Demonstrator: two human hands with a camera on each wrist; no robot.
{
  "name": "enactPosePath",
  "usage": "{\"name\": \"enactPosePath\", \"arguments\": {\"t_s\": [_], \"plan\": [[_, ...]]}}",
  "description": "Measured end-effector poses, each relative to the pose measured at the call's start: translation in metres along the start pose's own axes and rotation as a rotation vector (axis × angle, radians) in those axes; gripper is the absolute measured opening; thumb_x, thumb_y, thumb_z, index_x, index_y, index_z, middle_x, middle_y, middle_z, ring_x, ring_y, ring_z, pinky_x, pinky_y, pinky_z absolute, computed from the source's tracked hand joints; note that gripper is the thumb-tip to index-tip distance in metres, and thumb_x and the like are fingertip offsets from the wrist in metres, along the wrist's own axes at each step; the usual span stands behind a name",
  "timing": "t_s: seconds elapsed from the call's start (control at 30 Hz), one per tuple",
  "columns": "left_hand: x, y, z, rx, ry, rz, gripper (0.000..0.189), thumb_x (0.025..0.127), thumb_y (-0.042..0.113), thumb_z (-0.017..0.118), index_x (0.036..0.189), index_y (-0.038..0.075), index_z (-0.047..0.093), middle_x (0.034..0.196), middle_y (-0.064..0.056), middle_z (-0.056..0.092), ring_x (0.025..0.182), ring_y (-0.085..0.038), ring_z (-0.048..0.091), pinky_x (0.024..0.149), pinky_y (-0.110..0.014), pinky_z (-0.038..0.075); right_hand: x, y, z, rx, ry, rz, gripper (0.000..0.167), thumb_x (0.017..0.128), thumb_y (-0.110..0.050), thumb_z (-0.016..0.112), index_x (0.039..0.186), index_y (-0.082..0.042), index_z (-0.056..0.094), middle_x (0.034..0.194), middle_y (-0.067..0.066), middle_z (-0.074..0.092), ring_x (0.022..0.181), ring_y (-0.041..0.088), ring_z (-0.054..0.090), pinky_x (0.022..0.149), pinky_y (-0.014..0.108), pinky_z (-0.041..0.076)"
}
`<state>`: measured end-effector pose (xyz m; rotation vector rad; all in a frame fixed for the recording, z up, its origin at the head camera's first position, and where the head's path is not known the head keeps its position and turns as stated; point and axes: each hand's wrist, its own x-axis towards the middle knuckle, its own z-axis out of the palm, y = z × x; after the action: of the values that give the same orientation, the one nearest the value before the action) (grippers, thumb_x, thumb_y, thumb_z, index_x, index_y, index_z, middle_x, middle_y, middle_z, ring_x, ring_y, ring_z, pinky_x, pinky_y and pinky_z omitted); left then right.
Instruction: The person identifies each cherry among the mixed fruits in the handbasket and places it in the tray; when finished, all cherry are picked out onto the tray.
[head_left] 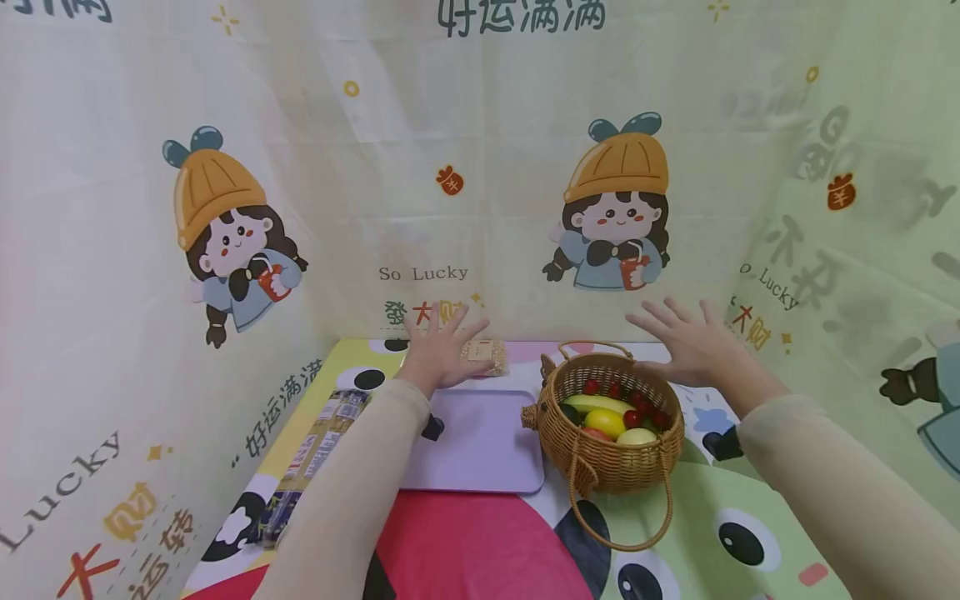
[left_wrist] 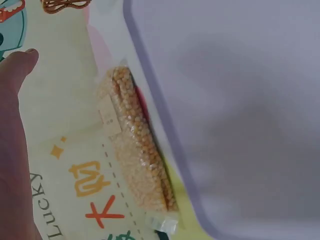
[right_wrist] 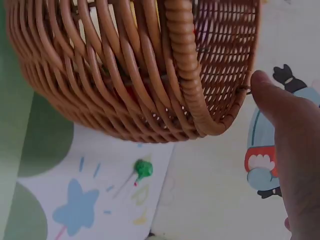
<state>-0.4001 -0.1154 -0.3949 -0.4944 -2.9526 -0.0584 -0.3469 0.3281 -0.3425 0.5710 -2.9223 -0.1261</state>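
Observation:
Both hands are raised with fingers spread, holding nothing. My left hand (head_left: pixel 442 357) is over the far edge of a lilac tray (head_left: pixel 487 446). Just past that edge lies a clear bag of corn kernels (left_wrist: pixel 135 145), partly hidden by the hand in the head view. Near the far right rim of a brown wicker basket (head_left: pixel 626 468) is my right hand (head_left: pixel 692 348); its thumb overlaps the rim in the right wrist view. Inside the basket are a banana (head_left: pixel 598 403), a yellow lemon-like fruit (head_left: pixel 604 422), and several red cherries (head_left: pixel 633 418).
Long clear packets (head_left: pixel 311 467) lie left of the tray, partly behind the left sleeve. A small green lollipop-like item (right_wrist: pixel 143 169) lies beside the basket. The basket's near handle (head_left: pixel 622 547) hangs down toward me. A printed cloth (head_left: pixel 495 233) walls the back and sides.

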Motion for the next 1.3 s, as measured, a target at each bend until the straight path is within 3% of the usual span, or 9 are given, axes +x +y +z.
{"name": "enactPosePath", "arguments": {"t_s": [0.3,0.57,0.8,0.9,0.97,1.0,1.1,1.13,1.3], "plan": [[-0.022,-0.004,0.025,-0.115,0.075,0.04,0.089,0.094,0.087,0.058,0.172,0.053,0.031,0.188,0.002,0.02,0.172,-0.055,0.004,0.121,-0.094,0.008,-0.021,0.0,0.009,0.201,0.067,0.063,0.097,0.101,-0.069,0.07,0.177,-0.024,0.03,0.183,0.023,0.026,0.167,0.056,0.022,0.125,0.089,0.008],[-0.043,-0.007,0.052,-0.186,0.067,0.073,0.088,0.093,0.086,0.06,0.17,0.053,0.036,0.188,0.004,0.019,0.174,-0.048,0.005,0.127,-0.089,0.007,-0.049,0.011,0.029,0.423,0.121,0.124,0.096,0.102,-0.061,0.074,0.178,-0.027,0.026,0.183,0.024,0.024,0.163,0.059,0.028,0.12,0.092,0.016],[-0.066,0.015,0.061,-0.302,0.134,0.136,0.078,0.096,0.08,0.065,0.165,0.047,0.049,0.183,0.001,0.032,0.174,-0.044,0.013,0.129,-0.084,0.016,-0.084,0.01,0.056,0.683,0.136,0.206,0.096,0.106,-0.051,0.074,0.18,-0.023,0.018,0.179,0.032,0.026,0.158,0.064,0.03,0.11,0.093,0.032],[-0.073,0.029,0.06,-0.324,0.154,0.188,0.076,0.097,0.079,0.065,0.164,0.048,0.05,0.181,0.004,0.035,0.173,-0.042,0.018,0.131,-0.08,0.021,-0.098,0.005,0.068,0.786,0.143,0.217,0.095,0.109,-0.044,0.072,0.181,-0.026,0.013,0.181,0.031,0.022,0.157,0.065,0.031,0.12,0.08,0.037],[-0.077,0.041,0.055,-0.353,0.164,0.229,0.073,0.097,0.077,0.066,0.162,0.047,0.052,0.181,0.006,0.036,0.173,-0.04,0.02,0.132,-0.077,0.022,-0.108,0.001,0.076,0.846,0.174,0.2,0.091,0.11,-0.036,0.071,0.18,-0.029,0.013,0.182,0.029,0.022,0.167,0.037,0.035,0.129,0.048,0.044],[-0.078,0.047,0.051,-0.37,0.17,0.25,0.071,0.097,0.076,0.067,0.16,0.047,0.054,0.18,0.007,0.037,0.173,-0.038,0.02,0.132,-0.076,0.023,-0.112,-0.002,0.08,0.868,0.189,0.19,0.089,0.111,-0.032,0.07,0.18,-0.03,0.014,0.182,0.028,0.022,0.166,0.036,0.037,0.125,0.031,0.045],[-0.081,0.065,0.035,-0.447,0.208,0.314,0.059,0.098,0.069,0.073,0.151,0.043,0.063,0.175,0.009,0.043,0.171,-0.03,0.027,0.132,-0.071,0.029,-0.122,-0.01,0.091,0.911,0.225,0.172,0.084,0.112,-0.025,0.069,0.179,-0.031,0.02,0.182,0.024,0.027,0.15,-0.009,0.043,0.097,-0.001,0.039],[-0.08,0.071,0.029,-0.476,0.224,0.336,0.055,0.098,0.066,0.074,0.147,0.041,0.067,0.172,0.009,0.046,0.168,-0.027,0.032,0.132,-0.068,0.032,-0.124,-0.013,0.095,0.926,0.232,0.177,0.083,0.112,-0.024,0.069,0.179,-0.031,0.021,0.181,0.023,0.029,0.141,-0.019,0.041,0.097,0.0,0.041],[-0.071,0.095,-0.001,-0.608,0.254,0.456,0.033,0.099,0.054,0.08,0.126,0.036,0.076,0.152,0.015,0.059,0.146,-0.011,0.052,0.119,-0.05,0.052,-0.132,-0.027,0.115,1.066,0.247,0.209,0.077,0.114,-0.019,0.065,0.178,-0.029,0.024,0.178,0.009,0.037,0.132,-0.024,0.042,0.095,0.007,0.051]]}}
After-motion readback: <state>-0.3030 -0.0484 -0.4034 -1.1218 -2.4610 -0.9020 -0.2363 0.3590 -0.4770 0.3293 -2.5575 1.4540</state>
